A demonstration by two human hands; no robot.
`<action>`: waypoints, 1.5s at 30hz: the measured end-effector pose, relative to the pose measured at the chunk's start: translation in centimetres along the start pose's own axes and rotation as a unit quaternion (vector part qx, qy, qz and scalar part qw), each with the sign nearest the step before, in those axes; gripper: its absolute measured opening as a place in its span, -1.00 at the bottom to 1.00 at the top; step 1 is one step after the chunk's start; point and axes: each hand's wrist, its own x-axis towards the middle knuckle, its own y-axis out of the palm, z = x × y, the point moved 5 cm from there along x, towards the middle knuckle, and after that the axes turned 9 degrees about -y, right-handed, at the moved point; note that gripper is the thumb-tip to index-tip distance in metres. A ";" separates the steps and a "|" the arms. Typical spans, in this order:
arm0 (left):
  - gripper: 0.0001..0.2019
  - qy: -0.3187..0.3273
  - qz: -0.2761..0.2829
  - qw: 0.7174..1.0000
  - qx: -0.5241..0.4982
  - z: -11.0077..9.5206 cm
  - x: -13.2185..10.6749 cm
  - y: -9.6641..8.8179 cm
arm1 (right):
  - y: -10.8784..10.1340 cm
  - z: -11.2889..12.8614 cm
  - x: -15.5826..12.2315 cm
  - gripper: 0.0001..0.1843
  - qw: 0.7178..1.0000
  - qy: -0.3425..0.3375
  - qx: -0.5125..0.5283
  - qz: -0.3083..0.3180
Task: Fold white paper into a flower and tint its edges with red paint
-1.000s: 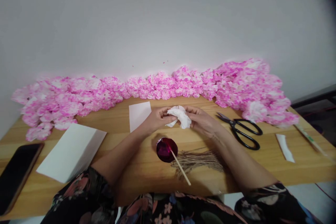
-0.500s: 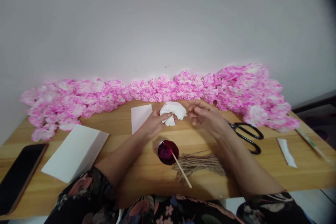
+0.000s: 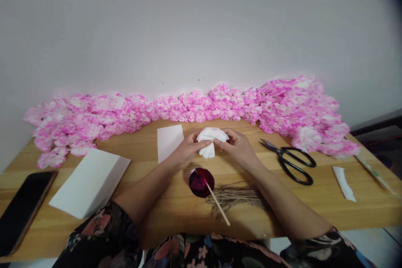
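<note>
The table is of light wood with visible grain. On it stands a bowl of dark magenta liquid. Just right of the bowl lies twine; farther right, scissors, a white strip and a thin stick. Beyond the bowl spread pink flowers. Left of it lie a white sheet, a white stack and, farthest, a phone.

A plain grey wall rises behind, palest low down; before it stands a light wooden table; pale floor shows lower right.
</note>
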 end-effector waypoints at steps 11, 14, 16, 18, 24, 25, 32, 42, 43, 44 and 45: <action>-0.71 0.065 -0.059 0.990 0.113 -1.0 -0.3 0.0 | 0.2 -0.1 -0.2 -0.81 1.000 -0.005 -0.015 -0.023; -0.81 0.065 -0.073 0.988 0.119 -0.7 -0.3 0.0 | 0.6 0.1 -0.5 -0.90 0.994 -0.042 -0.097 -0.014; -0.85 0.056 -0.090 0.986 0.127 -0.5 -0.2 -0.2 | 1.0 0.4 -0.8 -0.90 0.980 -0.076 -0.183 0.000; -0.85 0.051 -0.103 0.984 0.139 -0.4 -0.2 -0.4 | 1.3 0.6 -0.8 -0.87 0.965 -0.098 -0.243 0.012; -0.67 0.065 -0.076 0.990 0.102 -0.9 -0.2 -0.1 | 0.1 -0.6 -0.2 -0.86 0.996 0.007 -0.083 -0.040; -0.65 0.060 -0.062 0.992 0.095 -0.9 -0.1 0.0 | 0.0 -0.7 -0.1 -0.83 0.998 0.021 -0.048 -0.042; -0.59 0.012 -0.008 0.997 0.079 -0.1 0.3 -0.4 | -0.2 -0.5 0.0 -0.75 0.999 0.010 -0.020 -0.040; -0.62 -0.017 0.035 0.996 0.076 0.3 0.5 -0.5 | 0.0 0.0 -0.1 -0.72 0.998 0.008 -0.055 -0.007; -0.62 -0.015 0.035 0.996 0.080 0.3 0.5 -0.5 | 0.0 0.2 -0.1 -0.74 0.997 -0.003 -0.070 -0.015; -0.61 -0.011 0.030 0.996 0.082 0.3 0.4 -0.5 | 0.1 0.3 -0.1 -0.76 0.996 -0.013 -0.085 -0.021; -0.60 -0.007 0.021 0.996 0.082 0.3 0.4 -0.6 | 0.1 0.4 -0.2 -0.78 0.995 -0.021 -0.097 -0.023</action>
